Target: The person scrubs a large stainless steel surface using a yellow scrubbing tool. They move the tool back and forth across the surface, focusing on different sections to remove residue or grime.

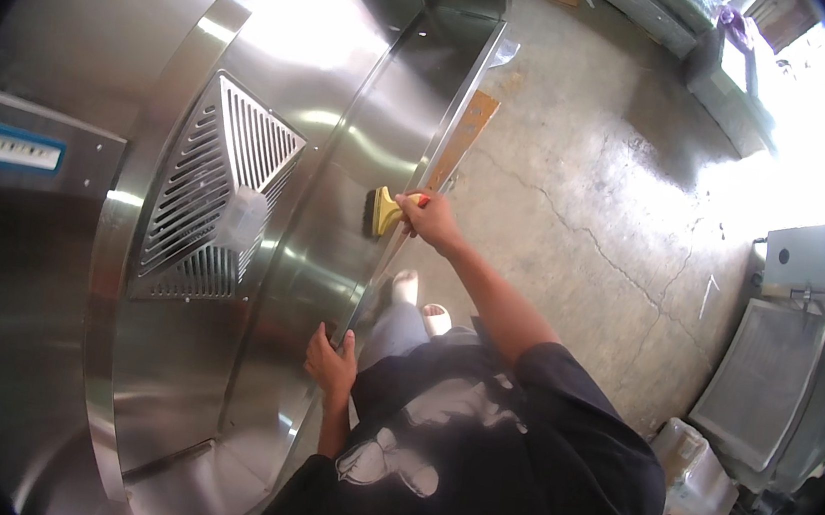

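Observation:
My right hand point(430, 220) is closed round the handle of a yellow scrub brush point(384, 211), which has dark bristles on its left side and a bit of red near the grip. The brush is over the inner face of a stainless steel unit point(316, 222), close to its rim; whether the bristles touch the metal I cannot tell. Nearer to me, my left hand point(330, 361) is at the same rim with thumb and fingers apart, holding no tool. Left of the brush, a slotted metal grille point(199, 200) is set in the steel, with a translucent plastic piece point(242, 218) on it.
A control panel with a blue frame point(22, 149) is at the far left. Cardboard point(465, 137) lies on the cracked concrete floor point(582, 175) beside the unit. At the right are grey metal panels point(762, 380) and plastic-wrapped items point(697, 468). A grey box point(732, 90) stands far right.

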The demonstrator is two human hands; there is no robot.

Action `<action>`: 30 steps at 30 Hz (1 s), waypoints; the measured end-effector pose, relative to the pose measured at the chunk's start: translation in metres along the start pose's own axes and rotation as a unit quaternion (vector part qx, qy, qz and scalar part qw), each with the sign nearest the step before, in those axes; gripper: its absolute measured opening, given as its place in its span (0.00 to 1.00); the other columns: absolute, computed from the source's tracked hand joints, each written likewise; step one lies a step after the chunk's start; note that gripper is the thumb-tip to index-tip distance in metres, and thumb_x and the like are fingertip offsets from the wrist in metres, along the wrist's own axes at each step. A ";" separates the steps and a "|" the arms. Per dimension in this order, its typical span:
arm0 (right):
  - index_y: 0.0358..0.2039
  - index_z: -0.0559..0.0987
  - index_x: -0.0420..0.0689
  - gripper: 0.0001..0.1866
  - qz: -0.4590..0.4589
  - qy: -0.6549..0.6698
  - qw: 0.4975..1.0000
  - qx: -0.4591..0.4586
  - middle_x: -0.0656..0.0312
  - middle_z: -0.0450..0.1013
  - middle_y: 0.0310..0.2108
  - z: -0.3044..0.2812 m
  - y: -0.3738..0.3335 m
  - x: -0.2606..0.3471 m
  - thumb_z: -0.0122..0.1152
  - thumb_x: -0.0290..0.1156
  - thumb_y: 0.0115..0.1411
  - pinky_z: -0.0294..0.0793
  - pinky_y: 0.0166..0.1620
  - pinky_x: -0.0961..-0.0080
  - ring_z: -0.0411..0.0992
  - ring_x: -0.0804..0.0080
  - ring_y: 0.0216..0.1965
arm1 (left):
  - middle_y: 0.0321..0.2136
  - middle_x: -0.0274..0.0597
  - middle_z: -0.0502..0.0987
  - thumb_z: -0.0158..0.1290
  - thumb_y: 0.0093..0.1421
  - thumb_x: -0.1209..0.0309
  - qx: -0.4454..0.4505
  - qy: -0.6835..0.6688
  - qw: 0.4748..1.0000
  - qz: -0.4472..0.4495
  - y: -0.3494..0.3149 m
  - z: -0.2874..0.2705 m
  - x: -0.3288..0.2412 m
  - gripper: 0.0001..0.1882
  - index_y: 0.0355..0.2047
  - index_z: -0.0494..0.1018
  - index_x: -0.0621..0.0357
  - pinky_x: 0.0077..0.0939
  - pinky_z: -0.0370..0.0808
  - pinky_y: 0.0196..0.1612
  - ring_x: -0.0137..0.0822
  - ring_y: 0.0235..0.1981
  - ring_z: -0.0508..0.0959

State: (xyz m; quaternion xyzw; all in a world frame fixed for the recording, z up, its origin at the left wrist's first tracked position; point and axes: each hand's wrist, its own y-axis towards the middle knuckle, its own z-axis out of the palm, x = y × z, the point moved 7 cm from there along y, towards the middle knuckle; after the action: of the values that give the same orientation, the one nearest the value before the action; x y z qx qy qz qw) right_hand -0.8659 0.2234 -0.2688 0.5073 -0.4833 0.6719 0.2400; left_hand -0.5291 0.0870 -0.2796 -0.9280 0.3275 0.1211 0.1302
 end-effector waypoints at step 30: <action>0.28 0.81 0.33 0.22 -0.035 -0.191 0.981 0.031 0.51 0.80 0.21 -0.109 0.373 0.141 0.64 0.44 0.63 0.82 0.32 0.63 0.82 0.64 0.24 | 0.55 0.59 0.71 0.51 0.67 0.50 -0.150 -0.114 0.976 -0.106 0.146 0.044 -0.218 0.30 0.57 0.71 0.63 0.48 0.63 0.62 0.56 0.58 0.69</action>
State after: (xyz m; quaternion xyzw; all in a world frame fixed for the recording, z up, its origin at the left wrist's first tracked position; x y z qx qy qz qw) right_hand -1.2705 0.1412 -0.2937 0.6499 -0.4809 0.5688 0.1508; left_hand -0.7929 0.1170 -0.2772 -0.9464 0.1883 0.2595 0.0386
